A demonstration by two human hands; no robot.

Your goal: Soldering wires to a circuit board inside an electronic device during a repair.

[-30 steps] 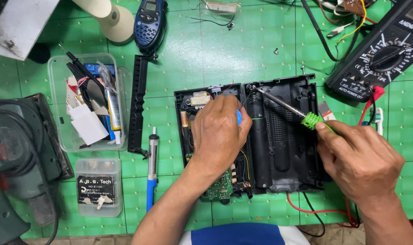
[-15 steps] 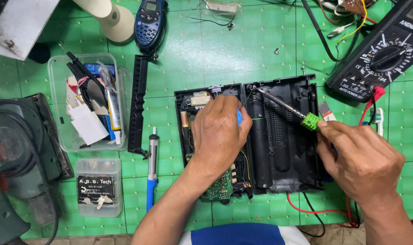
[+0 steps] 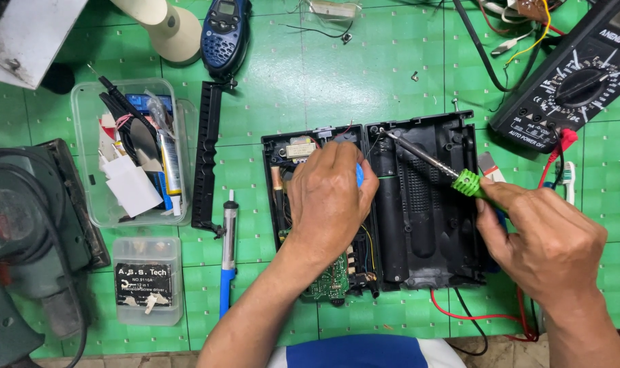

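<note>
An opened black device case (image 3: 432, 225) lies on the green mat, its two halves side by side, with a green circuit board (image 3: 331, 279) showing in the left half. My left hand (image 3: 330, 197) rests on that left half and holds a small blue item between its fingers. My right hand (image 3: 545, 242) grips a soldering iron (image 3: 436, 163) with a green collar. The iron's metal tip points at the top left corner of the case's right half.
A black multimeter (image 3: 576, 82) with red and black leads sits at the top right. A second blue-handled iron (image 3: 228, 252), a black strip (image 3: 206, 157), a clear box of tools (image 3: 129, 153), a small parts box (image 3: 146, 279), a power sander (image 3: 23, 238) and a blue handset (image 3: 226, 34) lie to the left.
The soldering iron's tip has shifted slightly toward the top left corner of the right case half. My left hand has stayed in place.
</note>
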